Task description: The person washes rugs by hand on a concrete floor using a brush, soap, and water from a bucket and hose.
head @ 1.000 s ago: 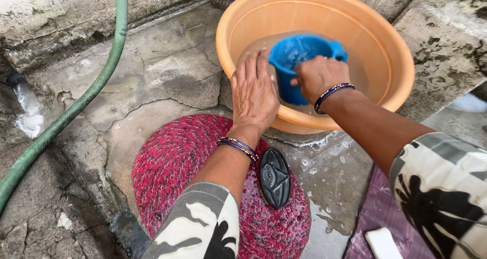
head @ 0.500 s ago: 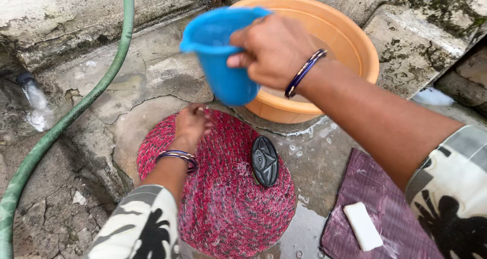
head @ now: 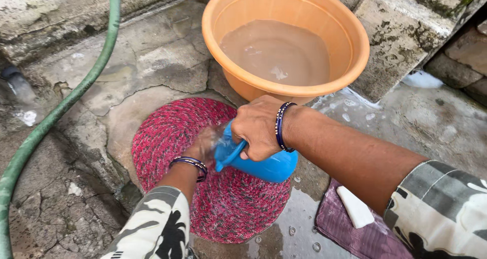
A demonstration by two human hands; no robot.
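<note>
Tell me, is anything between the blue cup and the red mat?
Only the person's left hand, as far as can be seen. It lies on the round red mat, right under the mouth of the tipped blue cup, and the pouring water blurs it. The right hand grips the cup's handle.

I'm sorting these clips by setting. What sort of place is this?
Probably an outdoor washing spot on rough ground: cracked wet concrete floor, a green rubber hose, and a round orange plastic basin of cloudy water. The right hand tips a blue plastic mug over a round red woven mat.
</note>
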